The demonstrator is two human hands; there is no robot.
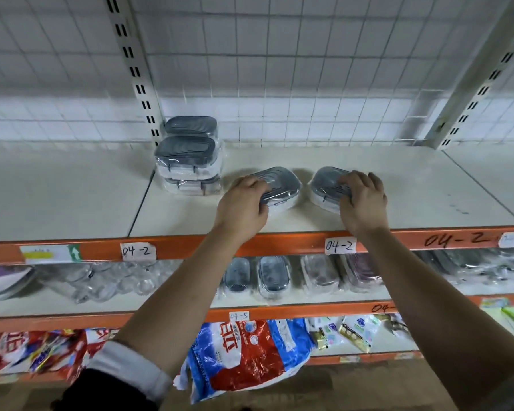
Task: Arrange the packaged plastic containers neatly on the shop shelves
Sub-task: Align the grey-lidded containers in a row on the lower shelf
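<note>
Two wrapped grey-lidded plastic containers lie side by side on the cream top shelf [413,200]. My left hand [244,204] grips the left container [282,185] from its near end, fingers curled over the lid. My right hand [364,200] grips the right container [324,185] the same way. Both containers sit flat on the shelf, a small gap between them. To their left, beside the upright post, stands a stack of the same containers [189,161], with another [190,126] behind it.
An orange shelf edge [279,243] with "04-2" labels runs below my hands. The shelf underneath holds more wrapped containers [272,277] and clear plastic ware [101,280]. The lowest shelf carries red-and-blue bags [244,357]. Slotted posts [137,72] and wire grid back the shelves.
</note>
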